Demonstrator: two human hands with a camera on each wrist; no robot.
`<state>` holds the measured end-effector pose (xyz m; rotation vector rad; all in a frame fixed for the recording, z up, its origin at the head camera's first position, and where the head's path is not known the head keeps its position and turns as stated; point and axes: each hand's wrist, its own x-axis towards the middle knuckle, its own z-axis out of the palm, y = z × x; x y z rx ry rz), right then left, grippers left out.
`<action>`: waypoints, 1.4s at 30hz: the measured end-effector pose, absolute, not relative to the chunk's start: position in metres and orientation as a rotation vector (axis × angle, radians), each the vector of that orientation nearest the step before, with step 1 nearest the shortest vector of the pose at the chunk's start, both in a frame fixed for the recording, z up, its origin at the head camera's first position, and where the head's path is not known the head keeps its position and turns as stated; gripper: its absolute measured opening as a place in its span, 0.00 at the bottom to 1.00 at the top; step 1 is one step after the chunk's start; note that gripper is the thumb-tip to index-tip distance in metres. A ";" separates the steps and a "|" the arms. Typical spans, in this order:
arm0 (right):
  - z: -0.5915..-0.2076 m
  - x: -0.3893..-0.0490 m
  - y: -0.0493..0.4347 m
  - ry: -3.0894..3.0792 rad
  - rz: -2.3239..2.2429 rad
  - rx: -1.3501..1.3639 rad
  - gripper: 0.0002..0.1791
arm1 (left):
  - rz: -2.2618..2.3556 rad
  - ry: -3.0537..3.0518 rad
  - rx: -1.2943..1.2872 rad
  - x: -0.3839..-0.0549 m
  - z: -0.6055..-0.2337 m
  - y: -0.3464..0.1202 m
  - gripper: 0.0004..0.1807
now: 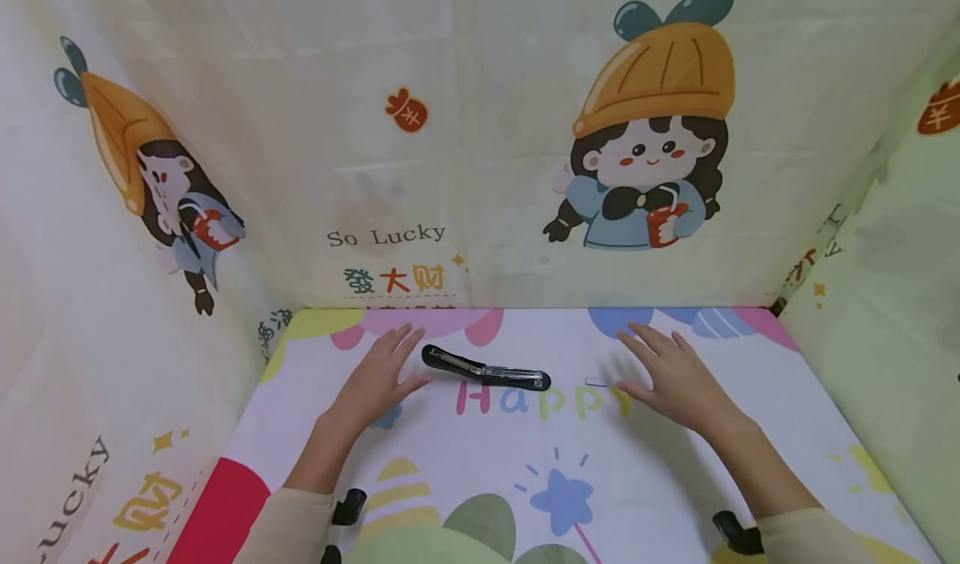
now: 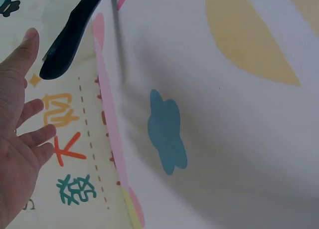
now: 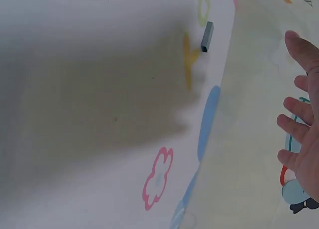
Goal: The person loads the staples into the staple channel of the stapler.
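A black stapler (image 1: 517,378) lies unfolded on the table, its metal inner parts facing up. My left hand (image 1: 378,385) is just left of it with fingers spread, holding nothing. In the left wrist view, one dark end of the stapler (image 2: 70,42) shows beyond the thumb. To the right of the stapler lies a small strip of staples (image 1: 596,381), a grey bar (image 3: 207,37) in the right wrist view. Near that strip, my right hand (image 1: 678,381) hovers over the table with loosely extended fingers and nothing in its grasp.
A white tablecloth (image 1: 480,464) with coloured prints and the word Happy covers the table. Cream printed cloth (image 1: 495,131) hangs behind the back edge and along both sides. Dark straps (image 1: 349,507) are at the wrists.
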<state>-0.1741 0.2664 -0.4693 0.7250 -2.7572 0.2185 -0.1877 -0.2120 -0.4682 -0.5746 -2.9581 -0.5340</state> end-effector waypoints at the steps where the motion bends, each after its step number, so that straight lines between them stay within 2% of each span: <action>1: -0.469 -0.176 0.265 -2.751 0.233 0.746 0.44 | -0.566 -2.958 -0.575 -0.189 -0.469 -0.211 0.47; 11: -0.479 -0.184 0.257 -2.880 0.495 0.755 0.38 | -0.774 -2.956 -0.555 -0.193 -0.478 -0.204 0.46; 21: -0.495 -0.186 0.255 -2.894 0.640 0.739 0.34 | -1.052 -2.921 -0.424 -0.201 -0.489 -0.198 0.42; 32: -0.510 -0.190 0.250 -2.888 0.699 0.716 0.31 | -1.454 -2.747 -0.339 -0.209 -0.504 -0.192 0.33; 42: -0.516 -0.196 0.246 -2.932 0.761 0.679 0.31 | -1.569 -2.712 -0.231 -0.211 -0.506 -0.187 0.26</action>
